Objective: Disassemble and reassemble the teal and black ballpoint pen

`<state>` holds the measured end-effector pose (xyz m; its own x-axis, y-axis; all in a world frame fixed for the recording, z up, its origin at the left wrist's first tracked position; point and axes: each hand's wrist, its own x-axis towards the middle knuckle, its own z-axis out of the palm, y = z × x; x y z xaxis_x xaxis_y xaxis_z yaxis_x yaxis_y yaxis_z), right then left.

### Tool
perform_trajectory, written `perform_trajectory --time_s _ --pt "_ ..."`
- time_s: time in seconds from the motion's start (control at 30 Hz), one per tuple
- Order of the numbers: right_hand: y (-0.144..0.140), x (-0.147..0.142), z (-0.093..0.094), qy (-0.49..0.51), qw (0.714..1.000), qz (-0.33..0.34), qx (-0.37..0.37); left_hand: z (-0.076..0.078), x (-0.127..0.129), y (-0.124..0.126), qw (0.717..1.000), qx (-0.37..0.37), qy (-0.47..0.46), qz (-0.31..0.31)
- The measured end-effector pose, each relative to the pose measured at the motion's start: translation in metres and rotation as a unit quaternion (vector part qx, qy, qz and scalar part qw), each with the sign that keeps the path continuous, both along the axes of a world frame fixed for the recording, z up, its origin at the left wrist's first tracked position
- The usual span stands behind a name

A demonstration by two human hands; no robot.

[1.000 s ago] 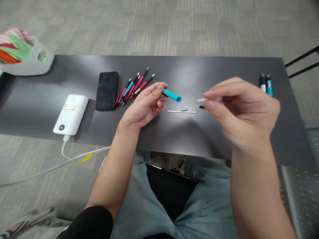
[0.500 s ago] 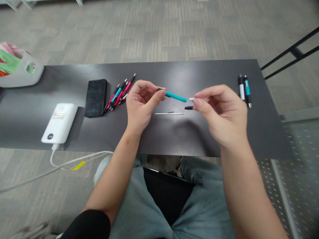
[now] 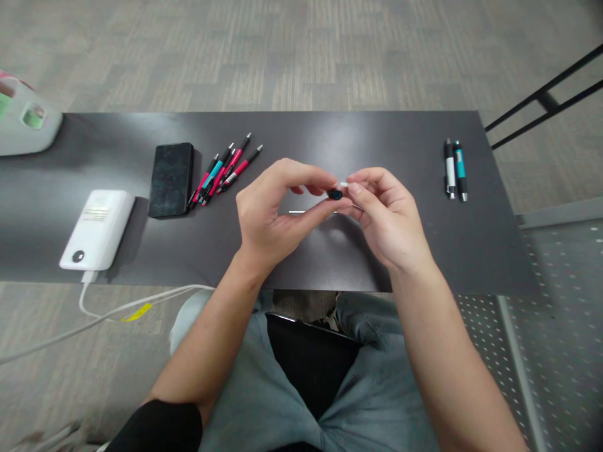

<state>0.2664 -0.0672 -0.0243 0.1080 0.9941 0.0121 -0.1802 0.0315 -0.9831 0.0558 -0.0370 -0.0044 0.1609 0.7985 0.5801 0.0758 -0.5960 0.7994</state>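
Observation:
Over the middle of the desk, my left hand (image 3: 287, 204) pinches a pen barrel (image 3: 335, 194) between thumb and fingers. Its dark end points towards me, and the rest is hidden by the fingers. Close beside it, my right hand (image 3: 389, 216) is closed on a small white pen part (image 3: 344, 184) held at the fingertips. The white part is right by the barrel's end; whether they touch I cannot tell. A thin metallic refill (image 3: 296, 212) lies on the desk below, partly covered by my left thumb.
Several red, black and teal pens (image 3: 223, 169) lie in a pile beside a black phone-like slab (image 3: 171, 180). A white power bank (image 3: 98, 229) with a cable (image 3: 117, 312) is at left. A white pen (image 3: 450, 169) and a teal pen (image 3: 460, 171) lie on the desk (image 3: 490, 251) at right.
My hands have come together. The left hand has turned the barrel from pointing sideways to showing its dark end, and the right hand has brought the white part left to it.

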Motion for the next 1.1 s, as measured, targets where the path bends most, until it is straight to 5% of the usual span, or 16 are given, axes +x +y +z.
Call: perform_trajectory --time_s 0.3,0.57,0.73,0.87,1.1 --pt "0.005 0.004 -0.014 0.018 0.997 -0.012 0.072 0.007 -0.015 0.005 0.998 -0.014 -0.035 0.043" --pt "0.006 0.011 -0.002 -0.015 0.979 -0.057 0.197 0.0 -0.042 0.033 0.991 -0.083 0.061 -0.08" --pt "0.005 0.033 0.017 0.041 0.947 -0.129 0.291 -0.011 -0.032 0.04 0.971 -0.13 -0.195 -0.038" --pt "0.006 0.053 0.014 0.032 0.942 -0.172 0.285 -0.01 -0.034 0.038 0.972 -0.137 -0.189 -0.004" --pt "0.01 0.056 0.005 -0.034 0.95 -0.149 0.271 -0.004 -0.048 0.043 0.972 -0.128 -0.199 0.001"
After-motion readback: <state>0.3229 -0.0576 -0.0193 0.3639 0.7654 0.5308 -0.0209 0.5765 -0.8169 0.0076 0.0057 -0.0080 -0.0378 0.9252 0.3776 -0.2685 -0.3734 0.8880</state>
